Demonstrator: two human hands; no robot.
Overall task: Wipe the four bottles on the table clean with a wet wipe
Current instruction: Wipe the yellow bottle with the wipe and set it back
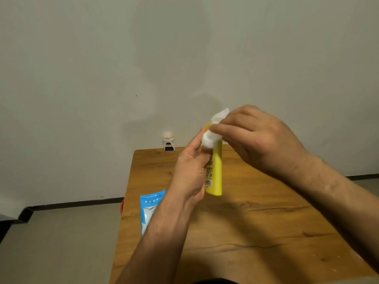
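Bottles: we count two in view, one small white bottle [168,142] with a dark label at the far edge, and one yellow bottle [214,171] held up in the air.
Wipe pack: we see one blue and white wipe pack [150,208] lying near the left edge, partly hidden by the left forearm.
Wet wipe: one white wet wipe [213,130], crumpled around the top of the yellow bottle.
Tabletop: a wooden tabletop [256,222] with dark grain lines; the small white bottle stands upright on it, well apart from the yellow one.
Room: a plain pale wall [102,68] behind, a grey floor [61,242] at the left, a dark baseboard between them.
Left hand: our left hand [189,171] is closed around the body of the yellow bottle and holds it above the tabletop, nearly upright.
Right hand: our right hand [258,138] pinches the wet wipe with its fingers closed and presses it on the upper end of the yellow bottle.
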